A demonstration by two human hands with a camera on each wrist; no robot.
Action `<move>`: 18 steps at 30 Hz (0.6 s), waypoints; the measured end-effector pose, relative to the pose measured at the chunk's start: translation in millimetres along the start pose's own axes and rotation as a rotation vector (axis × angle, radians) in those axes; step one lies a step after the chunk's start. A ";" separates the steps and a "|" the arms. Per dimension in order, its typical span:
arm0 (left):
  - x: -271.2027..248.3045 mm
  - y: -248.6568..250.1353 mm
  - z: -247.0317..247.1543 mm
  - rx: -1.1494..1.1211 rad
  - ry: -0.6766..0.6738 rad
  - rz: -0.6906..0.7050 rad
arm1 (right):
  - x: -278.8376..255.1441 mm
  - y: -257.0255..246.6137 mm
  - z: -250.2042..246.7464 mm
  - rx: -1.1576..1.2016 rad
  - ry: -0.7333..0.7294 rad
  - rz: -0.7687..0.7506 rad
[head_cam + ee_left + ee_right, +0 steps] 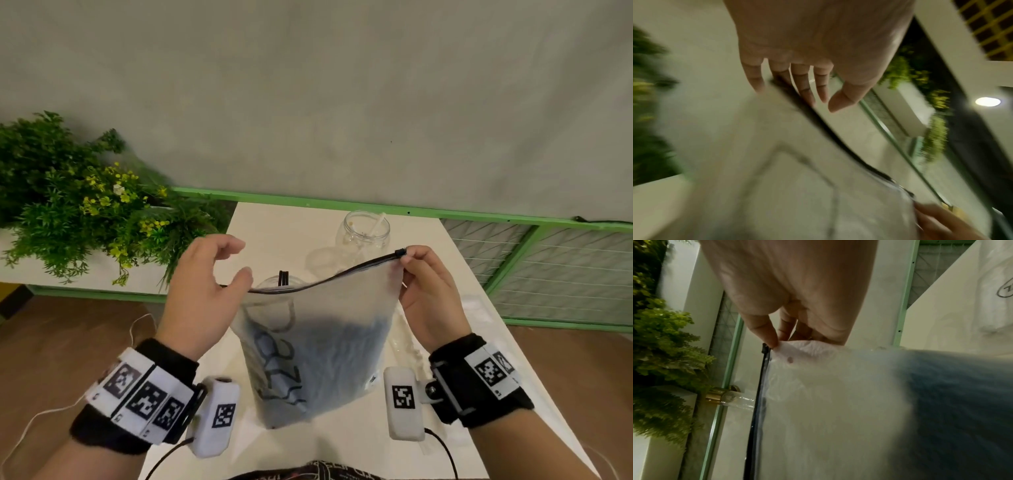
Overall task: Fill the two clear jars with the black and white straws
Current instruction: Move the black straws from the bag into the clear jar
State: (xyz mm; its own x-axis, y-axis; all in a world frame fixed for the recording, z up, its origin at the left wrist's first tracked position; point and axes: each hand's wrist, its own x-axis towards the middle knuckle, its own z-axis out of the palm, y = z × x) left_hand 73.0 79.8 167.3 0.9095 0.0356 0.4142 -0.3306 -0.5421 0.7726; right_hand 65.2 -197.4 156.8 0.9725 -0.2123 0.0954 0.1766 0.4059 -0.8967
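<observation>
Held above the worktop, bag of dark straws hangs from the right hand, pinching its zipper corner; left hand hovers spread, gripping nothing. Jars stand behind, barely filled. Next, I judge: open the zipper.
</observation>
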 end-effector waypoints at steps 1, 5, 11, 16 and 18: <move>1.3 13.4 3.6 0.026 -0.013 0.079 | -1.6 -1.8 2.5 -0.003 -0.025 -0.001; 6.7 63.4 32.7 0.009 -0.181 0.310 | -5.5 -8.5 17.0 -0.061 -0.135 -0.033; 22.1 88.6 75.0 -0.024 -0.225 0.341 | -7.6 -4.9 18.5 -0.163 -0.193 -0.046; 27.7 90.3 90.7 0.192 -0.309 0.397 | -7.8 -0.4 11.4 -0.155 -0.082 -0.068; 29.9 88.2 96.9 0.315 -0.320 0.431 | -7.3 3.3 10.1 -0.167 -0.021 -0.071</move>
State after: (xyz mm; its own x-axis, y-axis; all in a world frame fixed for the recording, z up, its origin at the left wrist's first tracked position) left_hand 95.4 -48.3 201.2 0.7575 -0.4686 0.4547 -0.6390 -0.6749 0.3690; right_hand 60.2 -185.6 157.5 0.9617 -0.2158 0.1689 0.2195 0.2372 -0.9463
